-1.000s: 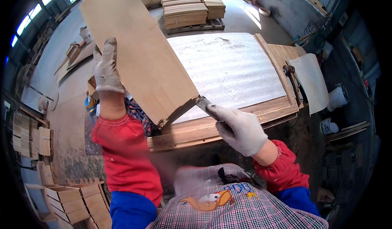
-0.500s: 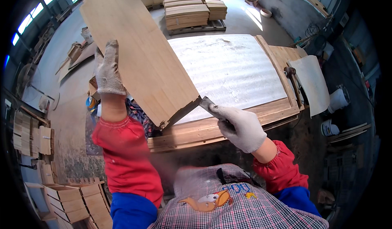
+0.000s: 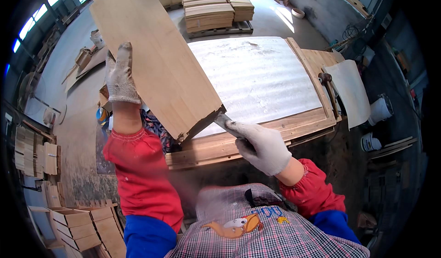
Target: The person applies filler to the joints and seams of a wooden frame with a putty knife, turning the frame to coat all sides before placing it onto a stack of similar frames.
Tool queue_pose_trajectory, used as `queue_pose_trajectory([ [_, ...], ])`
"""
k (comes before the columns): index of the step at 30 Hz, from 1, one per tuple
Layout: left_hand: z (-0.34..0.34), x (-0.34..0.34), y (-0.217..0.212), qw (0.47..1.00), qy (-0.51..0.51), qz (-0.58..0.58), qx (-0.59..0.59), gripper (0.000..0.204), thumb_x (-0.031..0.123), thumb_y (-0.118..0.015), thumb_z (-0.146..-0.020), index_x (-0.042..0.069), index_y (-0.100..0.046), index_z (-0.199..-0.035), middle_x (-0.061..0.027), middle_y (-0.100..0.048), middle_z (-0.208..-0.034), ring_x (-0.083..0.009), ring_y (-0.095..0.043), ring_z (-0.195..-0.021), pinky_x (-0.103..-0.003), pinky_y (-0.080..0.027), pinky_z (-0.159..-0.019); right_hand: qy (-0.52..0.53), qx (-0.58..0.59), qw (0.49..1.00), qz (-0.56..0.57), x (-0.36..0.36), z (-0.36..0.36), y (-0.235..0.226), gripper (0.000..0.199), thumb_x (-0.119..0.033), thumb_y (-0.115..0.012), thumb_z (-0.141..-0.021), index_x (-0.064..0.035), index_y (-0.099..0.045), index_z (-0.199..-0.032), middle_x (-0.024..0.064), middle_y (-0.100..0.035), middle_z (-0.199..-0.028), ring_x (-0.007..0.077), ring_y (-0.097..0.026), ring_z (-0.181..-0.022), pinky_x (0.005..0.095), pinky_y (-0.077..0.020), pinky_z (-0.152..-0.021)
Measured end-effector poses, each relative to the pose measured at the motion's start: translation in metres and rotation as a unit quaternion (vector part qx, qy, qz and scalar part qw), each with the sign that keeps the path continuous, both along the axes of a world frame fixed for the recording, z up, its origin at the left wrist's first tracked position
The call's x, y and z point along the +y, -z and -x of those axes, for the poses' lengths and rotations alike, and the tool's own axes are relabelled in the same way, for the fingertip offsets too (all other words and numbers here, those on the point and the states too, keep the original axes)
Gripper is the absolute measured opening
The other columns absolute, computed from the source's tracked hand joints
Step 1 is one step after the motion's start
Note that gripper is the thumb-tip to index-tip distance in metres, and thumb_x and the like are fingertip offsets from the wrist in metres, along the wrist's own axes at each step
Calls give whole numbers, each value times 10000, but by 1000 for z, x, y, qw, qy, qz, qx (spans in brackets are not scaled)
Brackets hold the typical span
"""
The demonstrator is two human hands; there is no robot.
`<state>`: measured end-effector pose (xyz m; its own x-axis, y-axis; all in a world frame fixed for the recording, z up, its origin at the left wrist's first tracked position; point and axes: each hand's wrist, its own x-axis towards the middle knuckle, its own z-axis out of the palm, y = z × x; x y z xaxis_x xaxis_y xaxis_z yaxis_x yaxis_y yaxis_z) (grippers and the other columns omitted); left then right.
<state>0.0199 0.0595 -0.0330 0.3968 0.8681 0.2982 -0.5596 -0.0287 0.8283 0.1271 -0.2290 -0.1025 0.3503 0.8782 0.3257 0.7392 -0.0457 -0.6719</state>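
My gloved left hand grips the left edge of a long, pale wooden board, with the thumb on its face and the other fingers hidden behind. The board is tilted up over the workbench, and its near end is dark and rough. In my right hand, also in a white glove, is a putty knife. Its blade touches the board's dark near end close to the right corner. White foam sheeting lies under the board inside a wooden frame.
A hammer lies at the frame's right side beside a pale sheet. White buckets stand farther right. Stacked boards sit on a pallet beyond the bench. Wooden boxes are at the lower left.
My right hand has moved left and slightly down with the putty knife, along the board's dark end. My left hand and the board have barely shifted.
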Motion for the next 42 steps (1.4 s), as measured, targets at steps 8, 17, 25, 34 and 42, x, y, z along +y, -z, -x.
queue_pose_trajectory([
  [8, 2, 0, 4, 999, 23, -40, -26, 436, 174, -620, -915, 64, -429, -1292, -115, -607, -1143, -226, -652, -970, -349, -581, -777, -92, -84, 992, 8, -3, 9, -11, 457, -63, -604, -810, -101, -527, -1259, 111, -623, -827, 286, -643, -708, 365, -513, -593],
  [17, 4, -3, 8, 999, 16, -26, -12, 440, 215, -600, -932, 55, -401, -1290, -126, -605, -1141, -221, -665, -941, -343, -594, -742, -191, -245, 942, 130, 31, 10, -66, 406, -83, -557, -815, -127, -550, -1219, 100, -623, -812, 273, -650, -730, 375, -522, -593],
  [25, 11, 0, 10, 998, 15, -60, 17, 405, 211, -577, -948, 54, -417, -1285, -133, -609, -1140, -226, -665, -959, -334, -595, -740, -110, -267, 926, 243, 7, -52, -84, 369, -95, -559, -839, -178, -586, -1198, 116, -629, -795, 304, -633, -664, 403, -497, -583],
  [34, 8, -1, 6, 999, 25, -47, 3, 416, 215, -593, -939, 52, -434, -1287, -121, -607, -1137, -215, -656, -958, -337, -583, -767, -146, -236, 948, 158, 9, 1, -60, 411, -128, -606, -823, -143, -553, -1231, 104, -604, -771, 285, -624, -647, 375, -497, -553],
  [42, 8, -9, 7, 999, 21, -36, -11, 421, 208, -599, -935, 35, -439, -1285, -119, -606, -1135, -200, -654, -947, -317, -579, -754, -103, -254, 940, 201, 3, -30, -67, 401, -116, -561, -839, -182, -559, -1234, 97, -619, -779, 280, -640, -646, 388, -517, -568],
])
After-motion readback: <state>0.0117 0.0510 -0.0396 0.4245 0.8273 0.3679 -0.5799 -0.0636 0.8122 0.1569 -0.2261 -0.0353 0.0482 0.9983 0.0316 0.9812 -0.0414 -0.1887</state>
